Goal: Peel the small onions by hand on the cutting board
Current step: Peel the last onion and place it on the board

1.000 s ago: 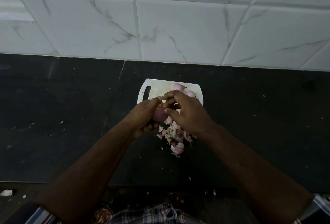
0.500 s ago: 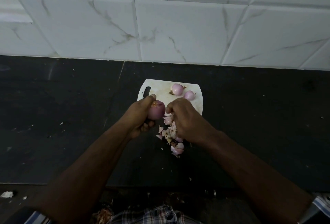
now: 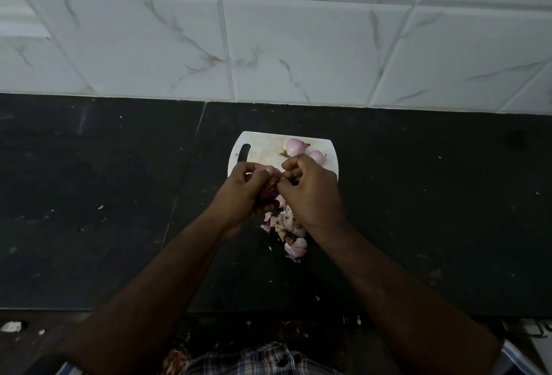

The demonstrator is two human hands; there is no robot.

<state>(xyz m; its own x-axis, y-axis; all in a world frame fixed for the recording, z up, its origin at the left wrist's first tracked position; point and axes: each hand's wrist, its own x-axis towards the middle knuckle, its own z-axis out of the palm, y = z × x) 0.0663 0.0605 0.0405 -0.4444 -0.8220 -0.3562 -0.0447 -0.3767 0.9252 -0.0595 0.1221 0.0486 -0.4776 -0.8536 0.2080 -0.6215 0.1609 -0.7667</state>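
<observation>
A black stone countertop [image 3: 418, 210] spreads out on every side of the fingers, flecked with pale crumbs. Beyond the fingertips rises a wall of white marble-veined tiles [image 3: 286, 46]. Well below the fingers, at the near edge, shows a plaid shirt [image 3: 257, 359].

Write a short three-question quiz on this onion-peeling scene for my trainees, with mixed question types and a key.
1. True or false: the left hand holds an onion.
2. How many onions lie free at the far end of the cutting board?
3. The pile of peels lies: A) on the wall tiles, B) below the right hand, at the board's near edge, C) left of the board.

Key: 1 true; 2 two; 3 B.
</observation>
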